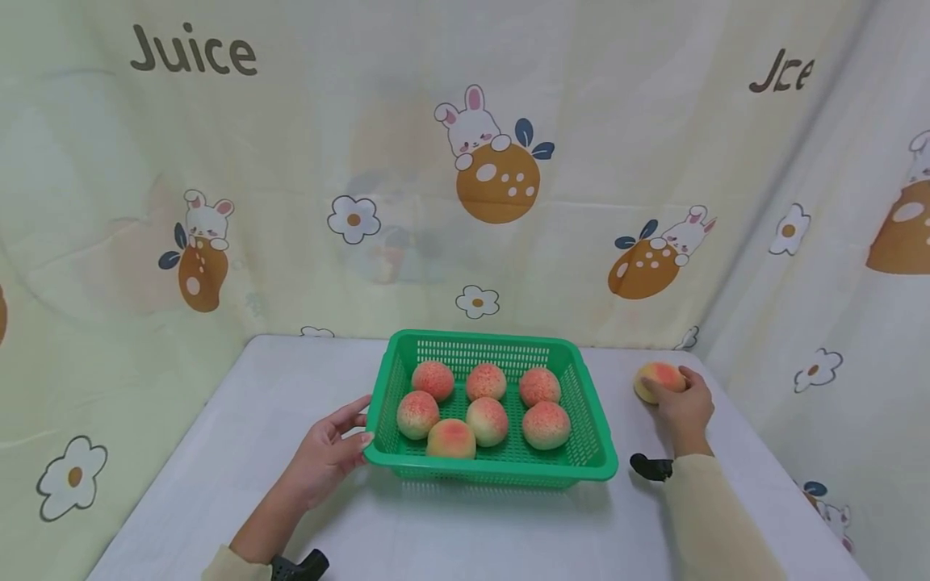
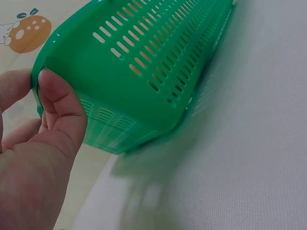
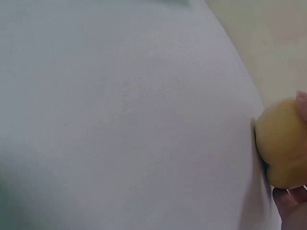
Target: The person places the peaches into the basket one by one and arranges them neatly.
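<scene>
A green plastic basket [image 1: 501, 474] with slotted walls stands mid-table, with several peaches [image 1: 546, 425] lying loose inside. My left hand [image 1: 328, 453] pinches the basket's rim at its left side; in the left wrist view, the thumb [image 2: 60, 93] presses the outer face near a corner. To the right of the basket, my right hand [image 1: 686, 407] grips a single yellow and pink peach [image 1: 647, 386] between thumb and fingers. That peach [image 3: 280, 143] shows its yellow side at the right edge of the right wrist view, where most of the hand is cut off.
A white cloth covers the table [image 1: 465, 537]. Behind it hangs a cream curtain [image 1: 407, 266] printed with rabbits, fruit and flowers, and another curtain panel [image 1: 821, 307] borders the right side. Black straps [image 1: 651, 467] sit at both wrists.
</scene>
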Demonstrator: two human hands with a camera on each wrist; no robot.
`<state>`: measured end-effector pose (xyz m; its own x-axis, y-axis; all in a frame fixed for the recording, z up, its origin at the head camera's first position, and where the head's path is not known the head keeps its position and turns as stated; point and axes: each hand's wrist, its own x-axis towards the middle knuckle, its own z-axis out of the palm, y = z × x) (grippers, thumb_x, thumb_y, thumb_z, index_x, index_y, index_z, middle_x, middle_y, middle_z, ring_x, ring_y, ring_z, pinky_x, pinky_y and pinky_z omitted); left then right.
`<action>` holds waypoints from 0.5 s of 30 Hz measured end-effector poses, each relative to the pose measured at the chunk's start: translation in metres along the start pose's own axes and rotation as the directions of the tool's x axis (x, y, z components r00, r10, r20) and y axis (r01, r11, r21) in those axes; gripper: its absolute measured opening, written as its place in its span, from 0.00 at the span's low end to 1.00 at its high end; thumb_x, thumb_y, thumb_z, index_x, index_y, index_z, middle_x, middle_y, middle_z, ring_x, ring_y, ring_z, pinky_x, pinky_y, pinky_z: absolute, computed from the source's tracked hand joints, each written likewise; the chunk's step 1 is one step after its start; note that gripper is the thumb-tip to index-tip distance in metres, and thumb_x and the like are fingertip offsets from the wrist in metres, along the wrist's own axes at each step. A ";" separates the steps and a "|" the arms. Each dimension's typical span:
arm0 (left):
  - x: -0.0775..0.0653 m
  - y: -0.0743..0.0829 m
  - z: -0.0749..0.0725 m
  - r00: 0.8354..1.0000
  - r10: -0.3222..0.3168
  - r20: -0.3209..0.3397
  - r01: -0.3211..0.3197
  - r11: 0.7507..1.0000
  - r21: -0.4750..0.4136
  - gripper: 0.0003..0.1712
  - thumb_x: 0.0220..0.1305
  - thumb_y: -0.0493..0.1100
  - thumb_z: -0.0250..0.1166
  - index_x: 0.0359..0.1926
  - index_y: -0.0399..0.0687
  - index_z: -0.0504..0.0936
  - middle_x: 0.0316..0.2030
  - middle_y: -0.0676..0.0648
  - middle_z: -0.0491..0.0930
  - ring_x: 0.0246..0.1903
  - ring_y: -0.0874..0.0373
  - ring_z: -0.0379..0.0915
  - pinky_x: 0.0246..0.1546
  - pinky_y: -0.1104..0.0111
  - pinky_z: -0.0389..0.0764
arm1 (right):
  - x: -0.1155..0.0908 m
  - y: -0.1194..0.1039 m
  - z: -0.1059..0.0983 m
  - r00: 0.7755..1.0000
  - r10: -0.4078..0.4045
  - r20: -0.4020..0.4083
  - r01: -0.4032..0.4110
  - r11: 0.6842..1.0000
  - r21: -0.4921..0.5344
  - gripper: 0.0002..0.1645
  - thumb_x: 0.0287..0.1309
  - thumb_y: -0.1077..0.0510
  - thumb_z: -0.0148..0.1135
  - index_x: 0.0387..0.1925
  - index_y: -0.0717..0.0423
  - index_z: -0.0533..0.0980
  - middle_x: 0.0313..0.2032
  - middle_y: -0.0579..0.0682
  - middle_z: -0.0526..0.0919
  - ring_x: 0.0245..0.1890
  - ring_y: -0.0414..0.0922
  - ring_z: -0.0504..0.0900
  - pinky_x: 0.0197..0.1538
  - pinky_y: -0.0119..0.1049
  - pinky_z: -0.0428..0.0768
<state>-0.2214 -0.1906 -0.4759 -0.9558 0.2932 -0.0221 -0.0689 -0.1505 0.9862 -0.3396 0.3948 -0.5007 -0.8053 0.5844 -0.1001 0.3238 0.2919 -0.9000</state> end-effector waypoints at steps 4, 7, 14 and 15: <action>0.000 -0.002 0.000 1.000 0.007 0.008 -0.007 1.000 0.002 0.40 0.72 0.37 0.63 0.80 0.46 0.57 0.54 0.44 0.69 0.41 0.63 0.80 0.45 0.72 0.86 | -0.004 0.001 -0.002 1.000 -0.002 0.019 0.002 1.000 0.002 0.58 0.58 0.37 0.72 0.81 0.47 0.52 0.79 0.54 0.58 0.76 0.55 0.60 0.77 0.53 0.65; 0.000 -0.003 -0.001 1.000 0.020 0.018 -0.020 1.000 0.011 0.40 0.73 0.37 0.63 0.80 0.45 0.57 0.55 0.44 0.69 0.40 0.63 0.80 0.44 0.73 0.86 | -0.009 -0.001 -0.004 0.999 -0.015 0.032 0.015 1.000 -0.012 0.59 0.58 0.36 0.72 0.81 0.46 0.53 0.79 0.54 0.59 0.75 0.55 0.61 0.76 0.53 0.67; -0.001 -0.005 -0.001 0.999 0.035 0.005 -0.035 0.999 0.042 0.39 0.73 0.37 0.62 0.79 0.46 0.58 0.57 0.40 0.69 0.41 0.62 0.82 0.45 0.72 0.87 | -0.023 -0.001 -0.007 0.993 -0.088 0.079 0.093 0.994 -0.060 0.58 0.56 0.33 0.72 0.80 0.44 0.56 0.79 0.52 0.59 0.74 0.55 0.63 0.73 0.53 0.70; -0.001 -0.005 -0.001 0.999 0.033 0.000 -0.033 0.999 0.043 0.38 0.73 0.38 0.62 0.79 0.47 0.58 0.57 0.40 0.69 0.41 0.62 0.82 0.45 0.72 0.87 | -0.024 -0.001 -0.007 0.992 -0.098 0.083 0.104 0.992 -0.065 0.58 0.55 0.33 0.72 0.80 0.44 0.57 0.79 0.52 0.60 0.73 0.55 0.63 0.72 0.52 0.71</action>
<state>-0.2204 -0.1910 -0.4809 -0.9576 0.2879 0.0103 -0.0250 -0.1189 0.9926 -0.3168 0.3853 -0.4947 -0.8718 0.4877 -0.0464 0.2702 0.3998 -0.8759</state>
